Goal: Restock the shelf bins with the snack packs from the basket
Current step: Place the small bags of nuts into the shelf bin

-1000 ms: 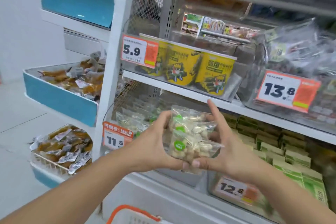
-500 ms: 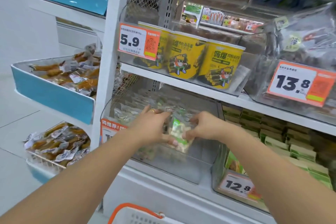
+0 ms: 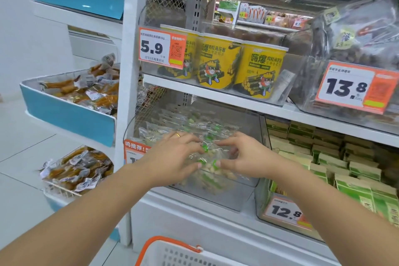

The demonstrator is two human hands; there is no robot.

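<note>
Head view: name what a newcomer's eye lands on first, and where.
Centre frame, the left hand and right hand meet over a clear snack pack with green labels, inside the clear bin on the lower shelf. Above them stand the yellow tubs, behind the orange 5.9 price tag. At right, the big 13.8 price tag hangs on a bin of dark snacks.

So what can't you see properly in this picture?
- Price tag, head view: left hand hides its number.
- Basket, head view: bottom edge cuts it off; contents unseen.
- Snack pack, head view: blurred and part hidden by both hands; right hand. Label unreadable.
</note>
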